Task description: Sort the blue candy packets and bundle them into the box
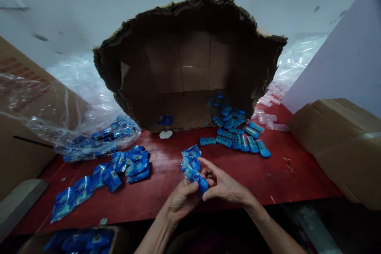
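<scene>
A person's 2 hands meet over the front part of the red desk point(238, 182). The left hand point(184, 200) holds a blue packet point(196, 178) with its thumb on top. The packet's long axis runs aslant, with the rounded end pointing down and right, toward the person, and the other end pointing up and left. The right hand point(224, 184) is partly spread around the rounded end, index finger stretched forward; whether it also grips is hard to tell. Just beyond lie more blue packets point(191, 158). Farther right, blue cases point(235, 141) spill from a torn cardboard box point(195, 63).
</scene>
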Demonstrator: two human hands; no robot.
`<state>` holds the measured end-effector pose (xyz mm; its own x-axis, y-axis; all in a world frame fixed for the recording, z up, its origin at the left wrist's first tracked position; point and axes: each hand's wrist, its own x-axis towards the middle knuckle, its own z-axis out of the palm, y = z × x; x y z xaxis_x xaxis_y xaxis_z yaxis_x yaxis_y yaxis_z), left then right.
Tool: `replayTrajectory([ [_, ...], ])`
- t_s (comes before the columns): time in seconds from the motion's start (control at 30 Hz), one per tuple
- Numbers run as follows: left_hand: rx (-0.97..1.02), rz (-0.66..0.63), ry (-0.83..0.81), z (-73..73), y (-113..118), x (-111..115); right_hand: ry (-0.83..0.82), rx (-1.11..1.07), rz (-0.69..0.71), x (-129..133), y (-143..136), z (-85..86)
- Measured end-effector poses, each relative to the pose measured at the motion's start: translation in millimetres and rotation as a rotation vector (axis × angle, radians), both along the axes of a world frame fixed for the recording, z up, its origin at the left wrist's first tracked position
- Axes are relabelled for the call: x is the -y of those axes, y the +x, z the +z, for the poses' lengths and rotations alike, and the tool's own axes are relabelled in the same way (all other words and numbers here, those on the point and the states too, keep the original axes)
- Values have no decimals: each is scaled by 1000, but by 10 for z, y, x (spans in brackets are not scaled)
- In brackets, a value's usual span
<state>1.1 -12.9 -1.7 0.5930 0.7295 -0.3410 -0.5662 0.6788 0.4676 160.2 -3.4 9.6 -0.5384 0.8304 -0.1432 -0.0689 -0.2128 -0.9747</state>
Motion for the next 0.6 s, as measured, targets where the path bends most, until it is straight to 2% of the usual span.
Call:
replayTrajectory([
  [0.33,-20,24,35,80,83,44,-225,-178,-22,19,-10,-29],
  [0.6,-64,101,2,30,103,122,-128,-81,-27,58,-85,-128],
])
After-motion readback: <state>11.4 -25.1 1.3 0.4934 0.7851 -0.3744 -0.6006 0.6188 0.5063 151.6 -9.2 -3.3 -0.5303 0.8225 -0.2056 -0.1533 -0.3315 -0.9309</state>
